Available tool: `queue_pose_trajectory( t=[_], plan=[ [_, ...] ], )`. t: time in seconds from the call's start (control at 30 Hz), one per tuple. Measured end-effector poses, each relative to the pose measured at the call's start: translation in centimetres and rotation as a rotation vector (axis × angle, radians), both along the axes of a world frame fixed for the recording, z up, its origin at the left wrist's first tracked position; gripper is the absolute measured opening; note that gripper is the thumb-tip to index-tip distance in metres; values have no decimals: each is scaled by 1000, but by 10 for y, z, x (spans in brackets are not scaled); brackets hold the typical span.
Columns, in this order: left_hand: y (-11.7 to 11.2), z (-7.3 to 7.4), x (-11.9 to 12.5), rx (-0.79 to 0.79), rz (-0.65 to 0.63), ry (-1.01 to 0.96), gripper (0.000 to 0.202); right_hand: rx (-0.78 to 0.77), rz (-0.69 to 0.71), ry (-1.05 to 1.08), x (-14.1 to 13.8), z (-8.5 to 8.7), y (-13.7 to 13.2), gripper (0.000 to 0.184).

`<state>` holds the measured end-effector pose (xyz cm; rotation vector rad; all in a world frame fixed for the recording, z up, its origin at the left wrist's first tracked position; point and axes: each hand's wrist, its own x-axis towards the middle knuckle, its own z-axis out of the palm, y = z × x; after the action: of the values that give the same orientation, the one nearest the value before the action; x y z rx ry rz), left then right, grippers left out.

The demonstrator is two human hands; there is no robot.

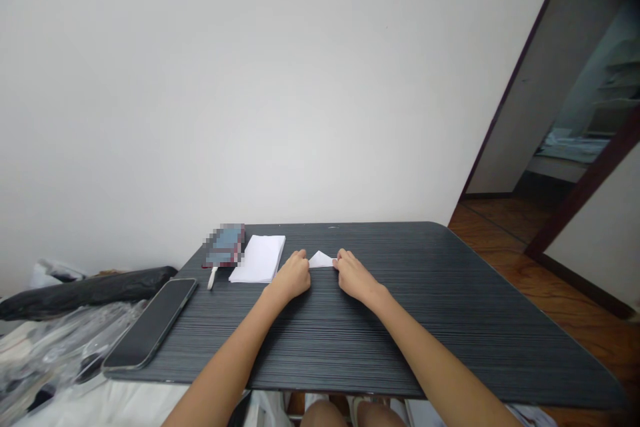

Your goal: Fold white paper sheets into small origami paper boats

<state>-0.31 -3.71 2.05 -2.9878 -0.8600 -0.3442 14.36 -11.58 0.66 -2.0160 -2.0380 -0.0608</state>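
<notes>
A small folded piece of white paper (321, 259) lies on the dark striped table (425, 320) near its far middle. My left hand (293, 275) pinches the paper's left end with curled fingers. My right hand (353, 275) pinches its right end the same way. Both forearms reach in from the near edge of the table.
A stack of white paper (259, 257) lies left of my hands, with a white pen (213, 277) and a small blurred booklet (224, 245) beside it. A dark phone (153, 322) lies at the table's left edge. A black bag (85, 290) and clear plastic (45, 353) sit left of the table. An open doorway (575, 140) is at the right.
</notes>
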Motion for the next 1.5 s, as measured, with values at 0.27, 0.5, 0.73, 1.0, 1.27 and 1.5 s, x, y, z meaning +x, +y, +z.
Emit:
queue_pose_trajectory(
  t=[0.27, 0.5, 0.73, 1.0, 1.27, 1.5],
  plan=[
    [25, -20, -6, -151, 73, -325, 11, 115, -120, 154, 8, -5, 7, 17],
    [31, -25, -5, -243, 117, -369, 21, 183, -129, 388, 15, -24, 27, 22],
    [30, -20, -5, -342, 87, -536, 17, 246, -45, 545, 14, -22, 30, 7],
    [35, -15, -5, -746, 49, -851, 19, 326, 34, 931, 26, -26, 38, 13],
    [23, -9, -2, -1301, -73, -992, 28, 317, 128, 1035, 26, -21, 36, 16],
    [22, -8, -2, -1455, 30, -1037, 14, 402, 155, 945, 26, -18, 34, 11]
  ],
)
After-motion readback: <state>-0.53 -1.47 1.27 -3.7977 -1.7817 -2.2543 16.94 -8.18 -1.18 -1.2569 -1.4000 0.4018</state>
